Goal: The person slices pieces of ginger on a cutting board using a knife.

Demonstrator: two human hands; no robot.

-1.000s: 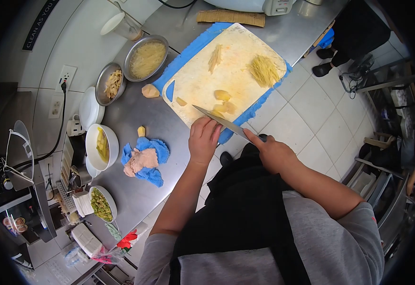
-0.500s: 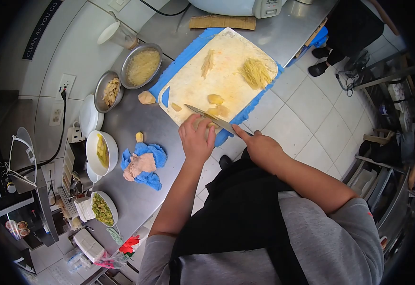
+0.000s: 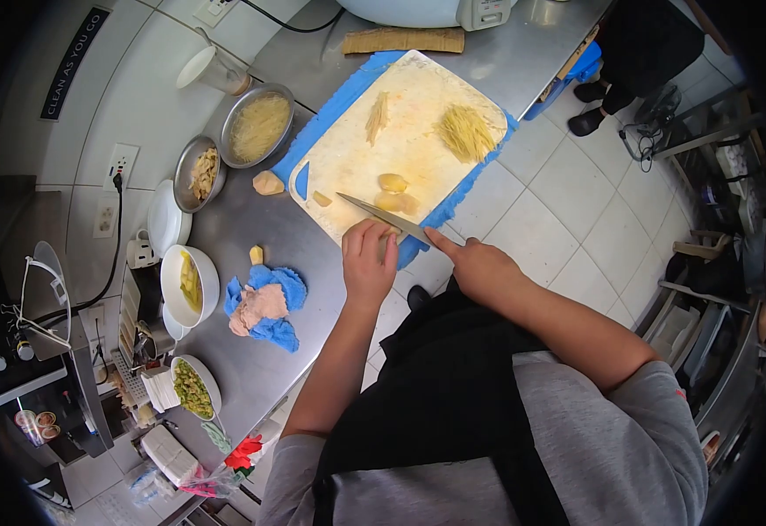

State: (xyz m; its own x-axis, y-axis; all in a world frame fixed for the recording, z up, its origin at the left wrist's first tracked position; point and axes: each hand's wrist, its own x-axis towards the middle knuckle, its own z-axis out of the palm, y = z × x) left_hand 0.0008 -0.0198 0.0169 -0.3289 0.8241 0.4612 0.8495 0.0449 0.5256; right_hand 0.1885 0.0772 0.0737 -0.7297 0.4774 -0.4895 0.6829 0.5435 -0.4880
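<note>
My right hand [image 3: 481, 267] grips a kitchen knife [image 3: 383, 216] by its handle, forefinger stretched along the top. The blade lies across the near edge of the white cutting board [image 3: 400, 123]. My left hand [image 3: 369, 261] presses curled fingertips beside the blade on a pale yellow piece that looks like peeled ginger, mostly hidden by the fingers. Just beyond the knife are cut ginger pieces [image 3: 393, 182] and a small offcut [image 3: 322, 199]. Farther up the board sit a pile of fine yellow shreds [image 3: 464, 133] and a smaller strip pile [image 3: 377, 118].
A blue cloth [image 3: 300, 140] lies under the board. Left of it stand metal bowls of shreds [image 3: 257, 127] and pieces [image 3: 199, 175], white bowls [image 3: 215, 285], and a crumpled blue-and-pink cloth [image 3: 265, 302]. Another person's legs [image 3: 611, 96] are at the upper right.
The view has shifted slightly. Both hands and the knife stay in nearly the same place on the board, the blade lying at almost the same slant.
</note>
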